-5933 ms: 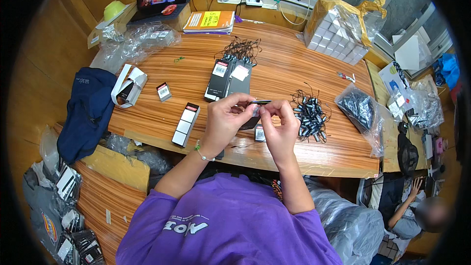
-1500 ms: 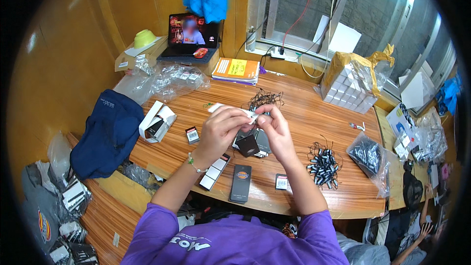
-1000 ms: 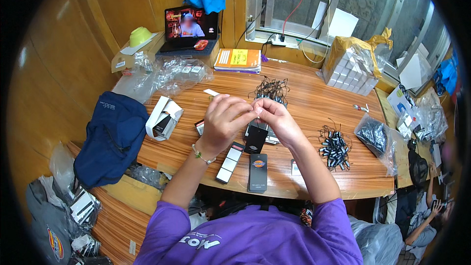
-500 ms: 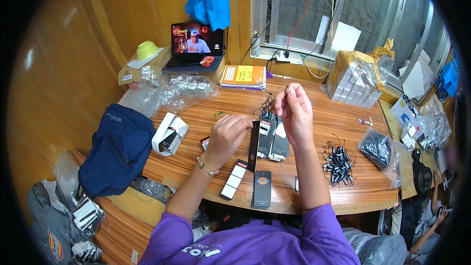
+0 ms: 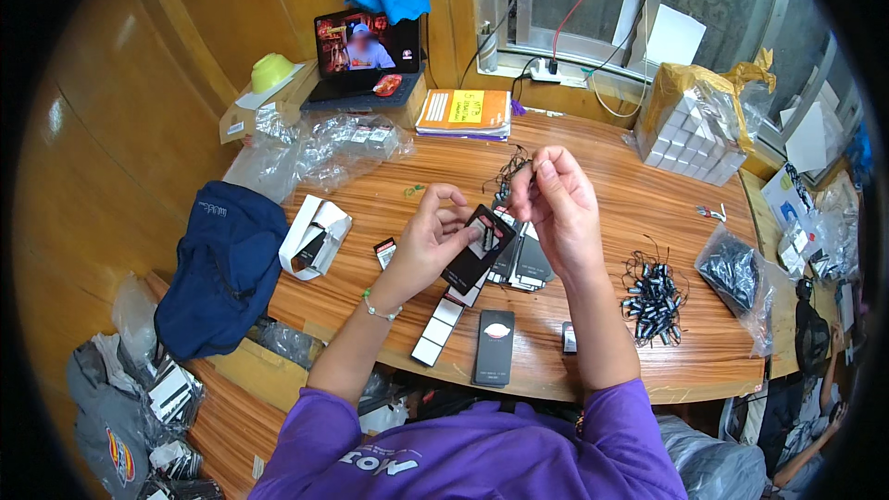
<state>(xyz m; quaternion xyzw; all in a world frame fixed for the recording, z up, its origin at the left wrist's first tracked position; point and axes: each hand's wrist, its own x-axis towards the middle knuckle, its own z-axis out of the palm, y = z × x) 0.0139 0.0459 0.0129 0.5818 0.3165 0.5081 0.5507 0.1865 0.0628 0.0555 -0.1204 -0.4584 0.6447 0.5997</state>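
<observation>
My left hand (image 5: 435,241) is closed on a black hang tag (image 5: 474,261), thumb pressing its face, which carries a small red and white label. Opposite it, my right hand (image 5: 565,213) is raised with thumb and forefinger pinched on what looks like thin black string, mostly hidden by the fingers. Beneath and between the hands lie a stack of dark hang tags (image 5: 534,261) and a tangle of black strings (image 5: 512,168). Nearer me rest a grey hang tag (image 5: 494,347) and a black tag with white label panels (image 5: 437,334).
Right of my forearm sits a heap of black tag strings (image 5: 654,301), beside a clear bag of more (image 5: 736,268). An open white box (image 5: 316,237) and navy backpack (image 5: 222,268) are left. Behind stand a tablet (image 5: 369,46), notebooks (image 5: 463,114) and a wrapped carton (image 5: 693,134).
My left hand has turned the black tag from edge-on to show its labelled face. My right hand stays raised and pinched. The whole view has shifted slightly.
</observation>
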